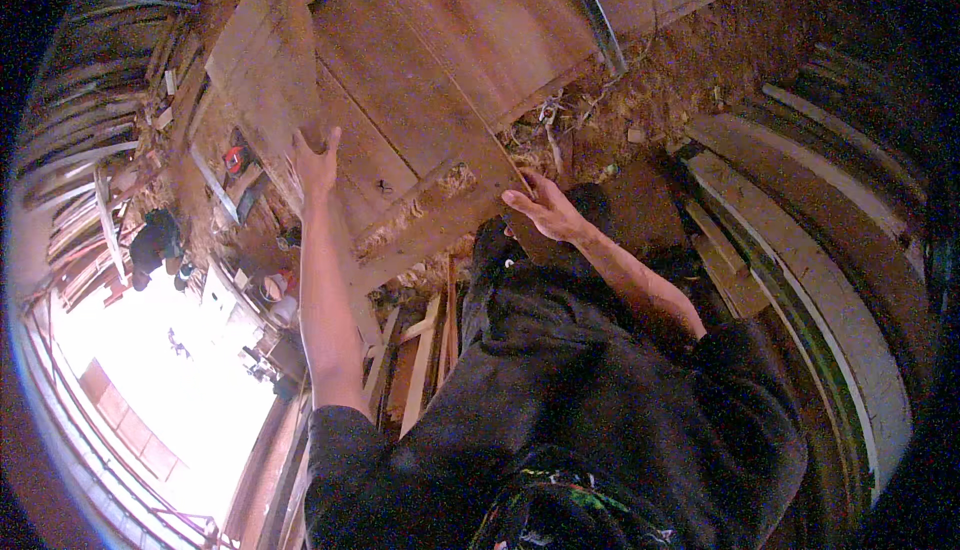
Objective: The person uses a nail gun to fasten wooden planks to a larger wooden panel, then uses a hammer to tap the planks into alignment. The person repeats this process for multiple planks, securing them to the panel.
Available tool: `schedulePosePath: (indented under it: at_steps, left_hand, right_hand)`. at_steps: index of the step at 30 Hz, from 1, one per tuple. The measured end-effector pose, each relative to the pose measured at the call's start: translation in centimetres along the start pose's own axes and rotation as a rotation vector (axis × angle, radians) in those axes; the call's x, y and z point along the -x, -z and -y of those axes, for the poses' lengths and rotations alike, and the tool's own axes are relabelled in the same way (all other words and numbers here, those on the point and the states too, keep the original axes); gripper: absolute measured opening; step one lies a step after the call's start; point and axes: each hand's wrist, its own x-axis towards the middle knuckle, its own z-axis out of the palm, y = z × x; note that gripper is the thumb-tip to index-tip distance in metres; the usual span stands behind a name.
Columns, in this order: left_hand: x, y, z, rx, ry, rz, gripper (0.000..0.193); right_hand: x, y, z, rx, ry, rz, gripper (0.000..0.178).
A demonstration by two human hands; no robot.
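Well, the big wood board point(410, 80) is right in front, over the messy ground point(690, 100). The right hand point(545, 212) has its grip pinched on the board's right edge, near the corner. The left hand point(318, 162) is at its left side, thumb and fingers spread wide; I cannot tell if that grip is tight. The board looks stiff, rough and a bit heavy, so both side edges seem best to hold. What may be a pot point(272, 288) sits off left; its inside is too small to see.
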Motion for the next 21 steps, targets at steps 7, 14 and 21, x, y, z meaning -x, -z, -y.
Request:
schedulePosePath:
  at_steps: [7,14,21]
  left_hand:
    - [-3.5,-0.6,3.5,-0.031,-0.146,-0.162,0.087]
    - [-6.1,-3.2,5.1,0.241,-0.259,-0.283,0.077]
    - [-6.4,-4.0,5.9,0.432,-0.215,-0.251,0.073]
  right_hand:
    - [-2.9,0.2,0.4,0.149,0.052,-0.035,0.051]
    - [-5.8,1.4,2.5,0.419,0.008,-0.118,0.055]
    - [-6.0,0.2,3.2,0.564,0.121,-0.326,0.057]
